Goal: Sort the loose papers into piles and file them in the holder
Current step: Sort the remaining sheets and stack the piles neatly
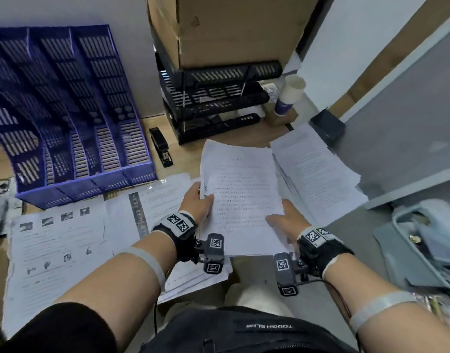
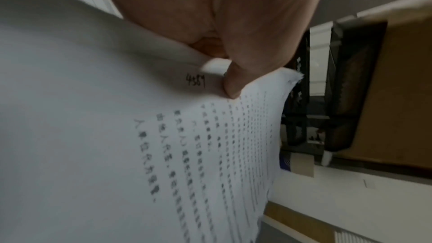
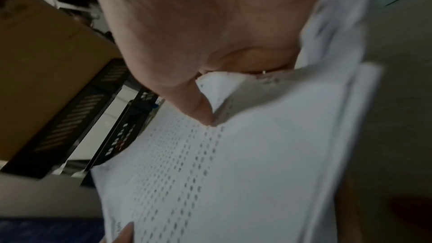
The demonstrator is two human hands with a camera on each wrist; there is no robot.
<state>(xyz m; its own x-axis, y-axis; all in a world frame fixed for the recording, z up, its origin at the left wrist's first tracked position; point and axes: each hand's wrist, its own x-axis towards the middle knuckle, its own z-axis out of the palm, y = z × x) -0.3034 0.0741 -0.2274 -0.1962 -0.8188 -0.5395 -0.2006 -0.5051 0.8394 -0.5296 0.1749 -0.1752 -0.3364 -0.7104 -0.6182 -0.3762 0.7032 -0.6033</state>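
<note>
Both hands hold one sheaf of printed pages (image 1: pixel 240 197) above the worktop (image 1: pixel 247 135). The left hand (image 1: pixel 197 203) pinches its left edge, thumb on top; the right hand (image 1: pixel 285 220) pinches its lower right corner, so each grip is closed on the sheaf. The blue file holder (image 1: pixel 66 110) stands to the left, a loose paper pile (image 1: pixel 318 169) lies to the right, and picture-printed sheets (image 1: pixel 58 240) lie below the holder.
</note>
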